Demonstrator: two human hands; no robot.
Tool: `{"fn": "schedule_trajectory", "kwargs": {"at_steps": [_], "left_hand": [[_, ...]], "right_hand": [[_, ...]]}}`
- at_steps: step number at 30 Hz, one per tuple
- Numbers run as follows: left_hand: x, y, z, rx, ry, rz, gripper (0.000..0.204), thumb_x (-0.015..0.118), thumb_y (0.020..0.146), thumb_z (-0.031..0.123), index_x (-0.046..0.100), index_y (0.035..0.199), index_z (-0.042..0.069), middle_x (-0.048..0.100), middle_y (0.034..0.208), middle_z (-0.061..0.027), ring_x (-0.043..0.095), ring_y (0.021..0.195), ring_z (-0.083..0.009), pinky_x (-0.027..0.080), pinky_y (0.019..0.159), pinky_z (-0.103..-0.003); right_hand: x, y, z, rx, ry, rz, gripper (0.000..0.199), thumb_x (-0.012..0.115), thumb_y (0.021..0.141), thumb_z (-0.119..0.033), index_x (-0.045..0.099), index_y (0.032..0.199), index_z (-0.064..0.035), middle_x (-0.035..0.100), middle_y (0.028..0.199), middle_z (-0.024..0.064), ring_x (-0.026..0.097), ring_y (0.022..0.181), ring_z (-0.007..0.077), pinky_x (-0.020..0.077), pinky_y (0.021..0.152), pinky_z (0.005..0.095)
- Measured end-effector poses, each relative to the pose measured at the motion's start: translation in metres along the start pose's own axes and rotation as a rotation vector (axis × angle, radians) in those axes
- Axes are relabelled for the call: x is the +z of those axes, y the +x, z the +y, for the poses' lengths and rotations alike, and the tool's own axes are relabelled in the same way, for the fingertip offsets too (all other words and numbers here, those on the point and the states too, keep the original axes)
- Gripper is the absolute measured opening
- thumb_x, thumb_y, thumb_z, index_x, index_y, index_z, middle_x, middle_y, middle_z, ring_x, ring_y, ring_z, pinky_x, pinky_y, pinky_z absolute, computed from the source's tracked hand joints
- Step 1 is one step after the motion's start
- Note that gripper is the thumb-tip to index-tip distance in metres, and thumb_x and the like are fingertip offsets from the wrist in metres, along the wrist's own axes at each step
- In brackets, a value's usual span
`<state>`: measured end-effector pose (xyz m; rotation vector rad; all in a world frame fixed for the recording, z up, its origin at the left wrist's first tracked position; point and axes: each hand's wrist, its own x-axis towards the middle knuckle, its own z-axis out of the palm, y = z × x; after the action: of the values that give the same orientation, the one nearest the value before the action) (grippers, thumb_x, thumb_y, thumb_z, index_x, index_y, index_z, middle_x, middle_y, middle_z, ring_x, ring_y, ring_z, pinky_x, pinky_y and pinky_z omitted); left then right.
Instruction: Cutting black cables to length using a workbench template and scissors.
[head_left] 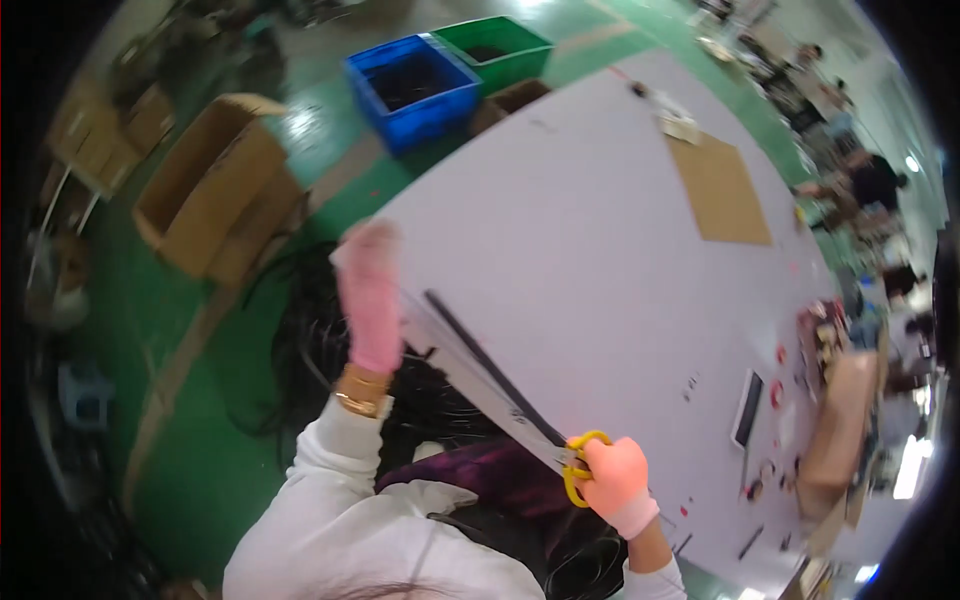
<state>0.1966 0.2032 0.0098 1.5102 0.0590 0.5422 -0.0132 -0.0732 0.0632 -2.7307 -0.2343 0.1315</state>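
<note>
My right hand [616, 478], in a pale orange-pink glove, is closed round the yellow handles of a pair of scissors [577, 490] at the table's near edge. The blades point left and meet the end of a long black strip [490, 365], which lies slantwise along that edge. Past the strip's far end, my left hand [370, 285] in a pink glove is raised at the table's left corner. Motion smears its fingers, so whether they hold anything is unclear.
A big white table [600, 270] carries a brown cardboard sheet [718, 190] and a black-and-white device [747, 408]. A blue bin [430, 115], a green bin [510, 60] and a cardboard box [220, 195] stand on the floor. Black strands [320, 350] hang beside me. People sit at far right.
</note>
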Motion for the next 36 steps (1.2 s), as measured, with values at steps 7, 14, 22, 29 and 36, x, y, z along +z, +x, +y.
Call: {"fn": "schedule_trajectory", "kwargs": {"at_steps": [7, 14, 22, 29, 36], "left_hand": [[-0.003, -0.051, -0.011, 0.622, 0.443, -0.676, 0.023, 0.080, 0.076, 0.025, 0.060, 0.069, 0.015, 0.060, 0.076, 0.0019, 0.060, 0.079, -0.0202, 0.047, 0.079, -0.034], [-0.009, -0.025, -0.029, 0.654, 0.639, -0.603, 0.036, 0.078, 0.076, 0.039, 0.055, 0.061, 0.015, 0.053, 0.066, 0.0014, 0.055, 0.068, -0.0185, 0.044, 0.071, -0.033], [-0.024, 0.024, -0.041, 0.622, 0.647, -0.553, 0.041, 0.074, 0.078, 0.045, 0.056, 0.058, 0.014, 0.051, 0.064, -0.0006, 0.055, 0.068, -0.0205, 0.043, 0.068, -0.035], [-0.038, 0.038, -0.047, 0.565, 0.631, -0.523, 0.040, 0.074, 0.077, 0.042, 0.056, 0.056, 0.013, 0.052, 0.062, -0.0009, 0.056, 0.068, -0.0210, 0.044, 0.069, -0.036], [-0.038, 0.036, -0.048, 0.502, 0.622, -0.514, 0.033, 0.065, 0.083, 0.033, 0.061, 0.057, 0.014, 0.056, 0.064, -0.0024, 0.058, 0.073, -0.0214, 0.044, 0.074, -0.037]], "right_hand": [[0.025, 0.031, -0.016, -0.079, 0.051, -0.030, 0.025, 0.072, 0.063, 0.000, 0.050, 0.076, -0.0053, 0.075, 0.094, 0.0056, 0.050, 0.058, 0.0323, 0.0421, 0.056, 0.0391], [0.035, 0.062, -0.012, -0.047, 0.034, -0.072, 0.027, 0.080, 0.076, -0.011, 0.055, 0.083, -0.0030, 0.056, 0.065, 0.0118, 0.049, 0.058, 0.0339, 0.0413, 0.055, 0.0411], [0.044, 0.097, -0.043, -0.077, -0.020, -0.038, 0.033, 0.081, 0.073, -0.010, 0.049, 0.077, -0.0032, 0.049, 0.062, 0.0136, 0.049, 0.059, 0.0360, 0.0384, 0.054, 0.0432], [0.042, 0.104, -0.047, -0.029, -0.039, -0.126, 0.030, 0.082, 0.073, -0.012, 0.054, 0.079, -0.0025, 0.050, 0.063, 0.0140, 0.050, 0.059, 0.0347, 0.0403, 0.054, 0.0416], [0.043, 0.101, -0.040, 0.017, -0.046, -0.181, 0.030, 0.083, 0.071, -0.012, 0.059, 0.087, -0.0039, 0.055, 0.066, 0.0113, 0.055, 0.062, 0.0321, 0.0434, 0.058, 0.0396]]}}
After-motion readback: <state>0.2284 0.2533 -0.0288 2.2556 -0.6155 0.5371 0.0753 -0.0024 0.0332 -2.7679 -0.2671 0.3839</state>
